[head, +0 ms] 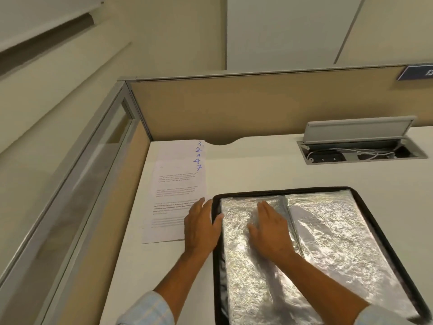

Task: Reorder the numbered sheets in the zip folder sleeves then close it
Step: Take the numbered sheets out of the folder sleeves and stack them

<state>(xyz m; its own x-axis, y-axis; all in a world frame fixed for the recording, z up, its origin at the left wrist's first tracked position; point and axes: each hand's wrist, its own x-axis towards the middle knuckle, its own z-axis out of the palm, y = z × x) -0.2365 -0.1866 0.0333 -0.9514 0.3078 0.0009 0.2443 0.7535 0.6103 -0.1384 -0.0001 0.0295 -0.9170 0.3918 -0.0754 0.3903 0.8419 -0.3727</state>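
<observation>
A black zip folder [365,202] lies open on the white desk, its two pages of shiny clear sleeves [332,231] facing up. My right hand [271,227] lies flat with straight fingers on the left sleeve page. My left hand [201,226] rests with straight fingers at the folder's left edge, thumb over the black rim and fingers on the desk and paper. To the left of the folder, several printed sheets [178,184] lie fanned in a stack, with blue handwritten numbers 2, 1, 4, 7 showing at their top right corners.
The desk [281,170] sits in a cubicle corner with tan partition walls [234,109] behind and a glass panel [77,174] on the left. An open cable hatch [360,146] with wires is at the back right.
</observation>
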